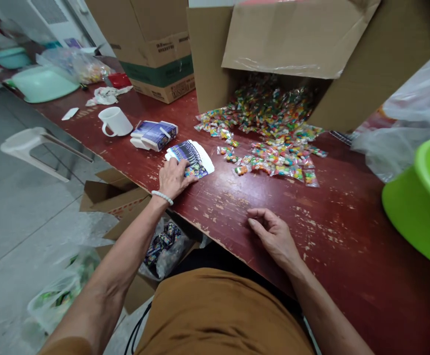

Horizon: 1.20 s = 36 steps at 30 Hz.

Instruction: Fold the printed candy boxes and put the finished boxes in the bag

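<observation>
My left hand [173,178] rests on the near end of a flat printed card box [191,157] lying on the red wooden table [333,231], fingers pressed onto it beside a small candy packet. My right hand [272,235] lies loosely curled on the bare tabletop near the front edge, holding nothing. A spill of small colourful candy packets [274,160] spreads out from a tipped cardboard carton [296,44] just beyond both hands. A stack of more flat printed boxes [154,134] sits to the left of the card box.
A white mug [114,121] stands left of the stack. A green plastic basin [421,202] is at the right edge, a clear plastic bag [403,128] behind it. A second carton [151,49] and a pale green basin [43,83] stand far left. Bags and cardboard lie on the floor.
</observation>
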Each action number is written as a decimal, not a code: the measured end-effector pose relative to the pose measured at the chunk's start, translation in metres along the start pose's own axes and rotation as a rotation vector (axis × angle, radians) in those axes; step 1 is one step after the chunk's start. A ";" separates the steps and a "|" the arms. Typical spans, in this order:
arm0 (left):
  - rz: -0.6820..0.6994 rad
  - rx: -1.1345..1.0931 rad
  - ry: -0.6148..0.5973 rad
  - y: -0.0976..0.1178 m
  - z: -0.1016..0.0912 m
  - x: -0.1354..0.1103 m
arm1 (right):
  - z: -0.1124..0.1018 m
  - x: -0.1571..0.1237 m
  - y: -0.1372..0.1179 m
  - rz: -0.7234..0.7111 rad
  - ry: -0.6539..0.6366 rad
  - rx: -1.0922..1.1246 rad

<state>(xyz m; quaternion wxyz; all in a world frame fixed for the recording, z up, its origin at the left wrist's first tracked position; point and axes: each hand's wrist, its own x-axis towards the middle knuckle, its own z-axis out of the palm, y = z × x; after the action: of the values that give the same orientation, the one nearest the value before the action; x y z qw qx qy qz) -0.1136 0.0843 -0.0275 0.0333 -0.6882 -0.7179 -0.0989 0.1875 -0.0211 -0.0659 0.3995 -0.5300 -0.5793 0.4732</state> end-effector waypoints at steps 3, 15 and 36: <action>-0.083 -0.344 0.121 0.002 0.000 -0.008 | 0.000 0.001 -0.002 0.031 -0.002 0.062; -0.093 -1.731 -0.956 0.060 -0.036 -0.129 | 0.041 0.003 -0.063 0.068 -0.109 0.519; -0.198 -1.583 -0.743 0.088 -0.028 -0.129 | 0.037 -0.015 -0.046 0.064 -0.164 0.428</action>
<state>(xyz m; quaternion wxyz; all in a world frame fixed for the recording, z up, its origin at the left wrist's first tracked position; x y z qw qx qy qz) -0.0222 -0.0449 -0.0154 -0.6979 -0.4317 -0.4593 -0.3399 0.1425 -0.0400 -0.0298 0.4391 -0.4110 -0.4792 0.6392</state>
